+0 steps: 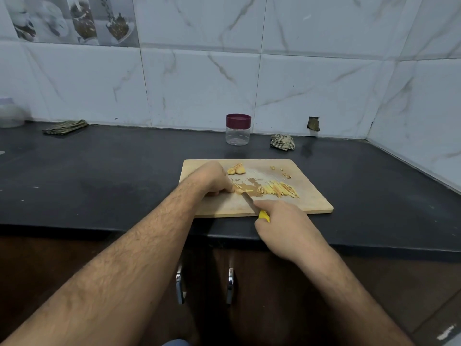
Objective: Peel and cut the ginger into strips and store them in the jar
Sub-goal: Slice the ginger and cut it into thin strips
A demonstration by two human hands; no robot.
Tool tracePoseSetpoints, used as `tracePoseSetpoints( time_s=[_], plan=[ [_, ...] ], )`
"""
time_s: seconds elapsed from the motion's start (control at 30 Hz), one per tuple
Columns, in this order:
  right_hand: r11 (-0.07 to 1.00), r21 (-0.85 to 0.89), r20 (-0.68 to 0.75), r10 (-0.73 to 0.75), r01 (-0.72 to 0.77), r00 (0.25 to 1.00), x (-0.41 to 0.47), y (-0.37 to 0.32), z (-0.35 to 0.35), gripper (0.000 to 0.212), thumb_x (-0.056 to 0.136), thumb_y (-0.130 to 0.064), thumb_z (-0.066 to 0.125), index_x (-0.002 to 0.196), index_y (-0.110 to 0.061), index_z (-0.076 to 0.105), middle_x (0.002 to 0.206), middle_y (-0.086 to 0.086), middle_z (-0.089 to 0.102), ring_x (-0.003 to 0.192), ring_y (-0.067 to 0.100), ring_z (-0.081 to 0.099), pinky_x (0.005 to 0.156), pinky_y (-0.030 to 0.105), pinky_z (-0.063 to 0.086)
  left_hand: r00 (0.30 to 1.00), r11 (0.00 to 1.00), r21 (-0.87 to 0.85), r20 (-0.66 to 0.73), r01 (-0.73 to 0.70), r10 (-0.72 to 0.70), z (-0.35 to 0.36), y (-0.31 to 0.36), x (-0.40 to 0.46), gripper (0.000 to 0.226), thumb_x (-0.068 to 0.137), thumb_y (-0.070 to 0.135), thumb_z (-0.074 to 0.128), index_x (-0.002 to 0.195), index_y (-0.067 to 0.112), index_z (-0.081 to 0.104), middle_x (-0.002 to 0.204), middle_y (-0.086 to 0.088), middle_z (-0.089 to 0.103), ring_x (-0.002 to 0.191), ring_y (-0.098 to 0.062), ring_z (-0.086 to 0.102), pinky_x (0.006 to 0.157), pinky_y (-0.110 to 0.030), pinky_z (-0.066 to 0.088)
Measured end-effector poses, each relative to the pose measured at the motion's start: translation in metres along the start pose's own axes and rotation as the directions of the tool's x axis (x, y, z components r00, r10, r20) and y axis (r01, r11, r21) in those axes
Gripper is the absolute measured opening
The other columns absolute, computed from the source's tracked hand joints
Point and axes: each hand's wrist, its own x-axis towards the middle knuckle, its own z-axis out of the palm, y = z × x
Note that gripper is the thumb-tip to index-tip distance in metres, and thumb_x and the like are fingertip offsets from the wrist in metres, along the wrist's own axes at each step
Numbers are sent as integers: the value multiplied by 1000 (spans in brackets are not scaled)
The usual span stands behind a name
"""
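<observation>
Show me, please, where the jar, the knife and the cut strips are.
jar (238, 136), head view, on its clear wall below the lid.
knife (249, 201), head view, on the blade near the right hand.
strips (279, 189), head view, on the middle of the pile.

no legible text, labels, brands or numbers anywhere in view
</observation>
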Motion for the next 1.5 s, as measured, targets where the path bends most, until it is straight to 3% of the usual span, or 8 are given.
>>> tracePoseSetpoints(
  time_s=[0.1,0.27,0.43,0.53,0.7,0.9,1.27,1.5],
  plan=[
    [1000,15,-19,-10,10,1000,0,-2,-2,48,97,-22,44,145,-32,45,140,-4,53,118,17,52,88,31,48,999,998,-55,-6,-39,39,-3,-7,-3,13,84,16,71,73,14,65,60,-2,57,56,-18,48,62,-28,42],
    [999,-5,-49,-35,35,998,8,-11,6,52,95,-23,44,146,-34,43,140,-4,54,125,20,50,96,36,47,992,969,-220,-75,-114,100,-3,-23,-7,17,85,12,63,88,-3,72,66,-7,59,58,-18,48,58,-25,41],
    [997,-78,-53,-27,23,998,19,-21,20,55,96,-25,42,149,-39,37,136,-4,58,120,22,53,88,35,46,961,923,-306,-221,-232,168,5,-34,-11,19,90,15,57,72,14,58,63,2,58,51,-10,46,53,-21,42],
    [993,-113,-77,13,-21,997,20,-16,19,52,95,-25,42,146,-37,42,133,-4,59,117,22,55,84,34,46,939,917,-314,-311,-245,145,10,-38,-8,15,91,17,57,77,15,61,67,4,61,52,-8,48,56,-22,42],
    [990,-110,-97,83,-93,992,13,-1,10,52,97,-24,41,147,-36,41,133,-5,58,117,20,55,80,33,46,916,926,-291,-382,-241,118,17,-37,-7,11,88,16,57,84,23,65,83,5,68,76,-11,61,67,-25,44],
    [995,-90,-91,37,-45,995,21,-14,8,57,93,-21,44,147,-38,41,132,-3,60,118,24,55,81,33,44,904,932,-266,-411,-245,121,19,-36,-10,12,88,16,57,86,24,65,86,7,67,86,-16,64,81,-31,51],
    [991,-70,-80,106,-112,991,27,-1,11,58,93,-18,43,148,-36,40,132,-2,60,118,25,55,82,34,46,878,947,-197,-458,-255,141,21,-33,-19,12,90,17,56,88,20,68,87,7,69,85,-13,63,67,-23,41],
    [990,97,-46,105,-100,993,29,2,11,56,90,-17,42,145,-28,46,115,3,64,95,28,64,74,35,54,872,953,-165,-466,-254,152,22,-33,-21,13,89,18,56,81,23,65,81,9,67,83,-13,62,64,-23,40]
  ],
)
